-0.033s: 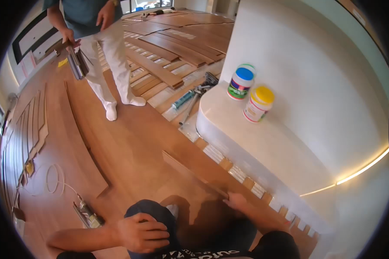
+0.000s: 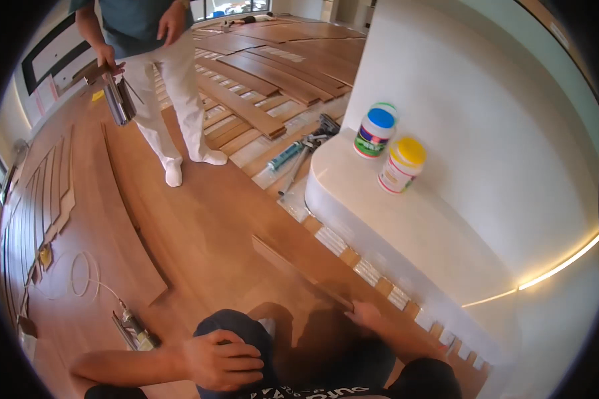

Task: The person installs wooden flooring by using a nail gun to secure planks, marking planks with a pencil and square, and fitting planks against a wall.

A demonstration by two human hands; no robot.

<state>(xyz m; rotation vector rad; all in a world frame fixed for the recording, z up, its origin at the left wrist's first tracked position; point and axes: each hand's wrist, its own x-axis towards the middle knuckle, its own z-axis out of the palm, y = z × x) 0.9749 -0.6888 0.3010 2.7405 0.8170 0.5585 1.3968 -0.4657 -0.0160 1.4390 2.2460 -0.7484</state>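
Observation:
Resting on my bent left knee (image 2: 223,322) is my left hand (image 2: 227,359), its fingers loosely curved over the trouser leg and holding nothing. My right hand (image 2: 364,314) reaches down to the floor and grips the near end of a long, narrow wooden strip (image 2: 299,272). The strip runs away from me to the far left, on the brown floorboards (image 2: 206,246). My fingertips under it are partly hidden. Shadow covers the boards between my legs.
A co-worker in white trousers (image 2: 183,100) stands ahead, holding a nail gun (image 2: 118,100). Another nail gun (image 2: 136,332) with a hose lies at left. Two tubs (image 2: 401,166) stand on a white ledge (image 2: 339,159). A caulking gun (image 2: 289,156) and loose planks (image 2: 239,103) lie beyond.
The whole view has shifted very slightly. Both hands and the strip stay in place, and the co-worker stands as before.

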